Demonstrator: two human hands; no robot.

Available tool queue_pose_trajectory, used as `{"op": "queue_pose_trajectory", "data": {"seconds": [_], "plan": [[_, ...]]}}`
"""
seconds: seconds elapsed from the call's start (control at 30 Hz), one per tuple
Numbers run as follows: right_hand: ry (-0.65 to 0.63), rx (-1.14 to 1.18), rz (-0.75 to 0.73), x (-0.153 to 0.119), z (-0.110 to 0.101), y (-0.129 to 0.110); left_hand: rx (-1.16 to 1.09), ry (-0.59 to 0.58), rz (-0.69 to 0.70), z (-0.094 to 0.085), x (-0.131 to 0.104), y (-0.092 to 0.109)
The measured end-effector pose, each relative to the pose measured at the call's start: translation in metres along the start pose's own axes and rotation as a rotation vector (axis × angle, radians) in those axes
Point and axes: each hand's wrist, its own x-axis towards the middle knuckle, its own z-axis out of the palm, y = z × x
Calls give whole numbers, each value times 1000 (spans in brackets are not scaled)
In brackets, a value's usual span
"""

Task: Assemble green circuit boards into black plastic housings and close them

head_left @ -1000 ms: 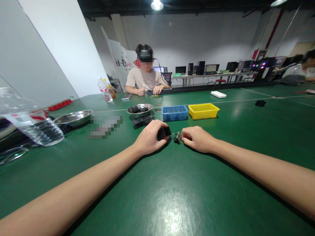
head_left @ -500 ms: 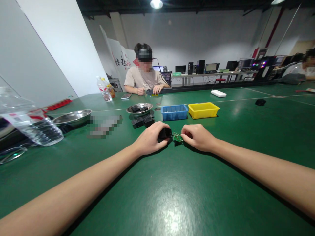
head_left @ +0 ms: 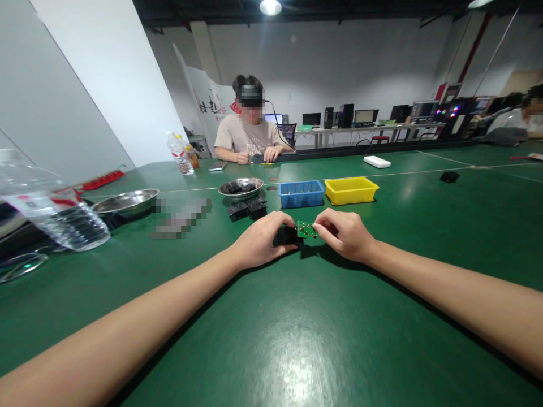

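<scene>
My left hand [head_left: 265, 240] is closed around a small black plastic case [head_left: 286, 236], low over the green table [head_left: 292, 316]. Between thumb and fingers, my right hand [head_left: 345, 233] pinches the right edge of a green circuit board [head_left: 306, 229]. The board's left edge is right beside the case's open side; whether they touch I cannot tell. Solder points show on the board's face. Just beyond my left hand lie black plastic cases [head_left: 248, 209], in front of a metal dish [head_left: 240, 196] holding more black parts.
A blue bin [head_left: 301, 195] with small parts and a yellow bin [head_left: 351, 191] stand beyond my hands. Leftward are another metal dish [head_left: 127, 203] and a large water bottle [head_left: 63, 217]. A person [head_left: 250, 130] sits opposite. A white box [head_left: 376, 162] lies at the far right.
My right hand has raised the circuit board slightly, and its face now shows more fully. My left thumb has shifted slightly to the right along the case.
</scene>
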Motion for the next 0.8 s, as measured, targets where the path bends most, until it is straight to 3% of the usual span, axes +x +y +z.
{"op": "queue_pose_trajectory", "data": {"seconds": [0.5, 0.8], "plan": [[21, -51, -210, 1, -2, -7, 100, -61, 63, 0, -1, 17], [-5, -82, -256, 1, 1, -10, 165, 7, 95, 0, 0, 25]]}}
